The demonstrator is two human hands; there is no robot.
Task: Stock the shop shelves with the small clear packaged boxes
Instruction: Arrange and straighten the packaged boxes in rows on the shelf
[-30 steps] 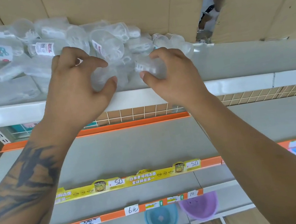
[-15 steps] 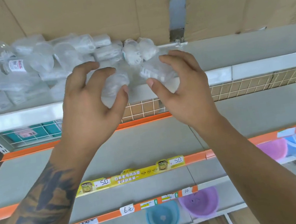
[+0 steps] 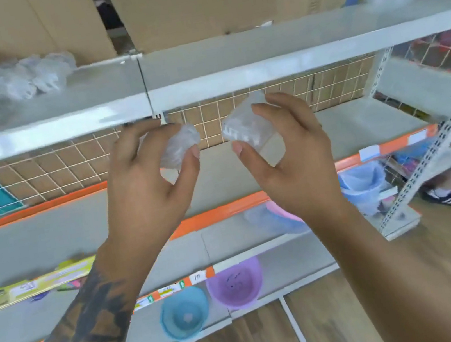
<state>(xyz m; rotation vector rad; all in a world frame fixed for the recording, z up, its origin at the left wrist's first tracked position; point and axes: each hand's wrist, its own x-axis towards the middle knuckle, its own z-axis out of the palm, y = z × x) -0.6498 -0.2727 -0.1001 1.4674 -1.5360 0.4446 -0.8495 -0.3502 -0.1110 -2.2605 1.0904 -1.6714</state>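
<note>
The left hand point(image 3: 149, 183) is pinching one clear packaged box point(image 3: 178, 148), the right hand point(image 3: 290, 157) gripping another point(image 3: 247, 129), both below the top shelf's point(image 3: 233, 80) front edge.

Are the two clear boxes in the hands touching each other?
Apart. The head view shows the left hand's box and the right hand's box with the wire grid backing plainly visible in the gap between them.
</note>
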